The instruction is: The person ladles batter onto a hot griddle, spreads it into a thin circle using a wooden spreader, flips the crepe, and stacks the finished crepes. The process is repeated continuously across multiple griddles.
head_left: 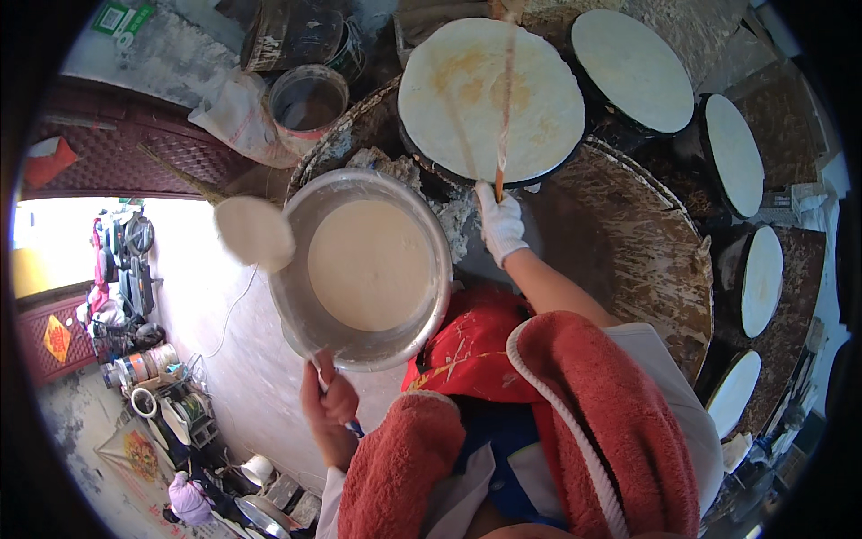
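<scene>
While the gloved right hand (501, 225) is curling tightly around a wooden stick (501, 171), that stick is pointing to 12 o'clock over a pale, browned round sheet (453, 108); contact is blurring, cannot tell. The bare left hand (330, 409), fingers curled, is gripping something slim, kind unclear. At 12 to 1 o'clock from it a metal basin (439, 260) is holding pale batter (370, 265). A blurred pale disc (254, 232) is showing at the basin's 10 o'clock. Farther out, a bucket (308, 101) is standing at the basin's 11; four white-topped rounds (633, 72) are lining the right hand's 1 to 4.
</scene>
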Available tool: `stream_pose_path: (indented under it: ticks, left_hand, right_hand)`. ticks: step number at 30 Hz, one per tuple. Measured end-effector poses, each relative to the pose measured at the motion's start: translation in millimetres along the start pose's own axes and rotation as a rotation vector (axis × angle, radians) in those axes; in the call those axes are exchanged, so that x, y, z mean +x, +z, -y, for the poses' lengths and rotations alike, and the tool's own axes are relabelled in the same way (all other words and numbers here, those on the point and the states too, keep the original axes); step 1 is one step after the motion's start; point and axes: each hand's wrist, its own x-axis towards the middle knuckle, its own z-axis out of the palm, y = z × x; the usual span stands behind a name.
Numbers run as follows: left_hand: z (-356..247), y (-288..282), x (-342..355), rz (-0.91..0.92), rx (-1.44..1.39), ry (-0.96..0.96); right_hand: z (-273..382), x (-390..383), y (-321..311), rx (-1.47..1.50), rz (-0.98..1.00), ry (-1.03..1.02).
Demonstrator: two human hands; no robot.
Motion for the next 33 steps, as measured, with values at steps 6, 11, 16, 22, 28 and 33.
stream_pose_path:
  ticks: [6, 11, 16, 22, 28, 33]
  left_hand:
    - [-17, 25, 9, -0.400, 0.348, -0.159]
    - [4, 5, 52, -0.277, -0.518, -0.313]
    - [12, -5, 50, -0.279, -0.504, -0.303]
    - [5, -9, 48, -0.355, -0.329, -0.278]
    - [2, -15, 48, -0.333, -0.339, -0.275]
    - [-1, -18, 46, -0.428, -0.267, -0.281]
  right_hand:
    - [21, 11, 28, 0.562, -0.131, 0.378]
    - [13, 34, -19, 0.402, -0.098, 0.228]
    - [73, 95, -129, 0.124, -0.263, -0.034]
    - [109, 80, -71, -0.692, -0.085, -0.513]
    - [121, 28, 46, -0.777, 0.065, -0.669]
    - [132, 34, 87, -0.890, 0.051, -0.692]
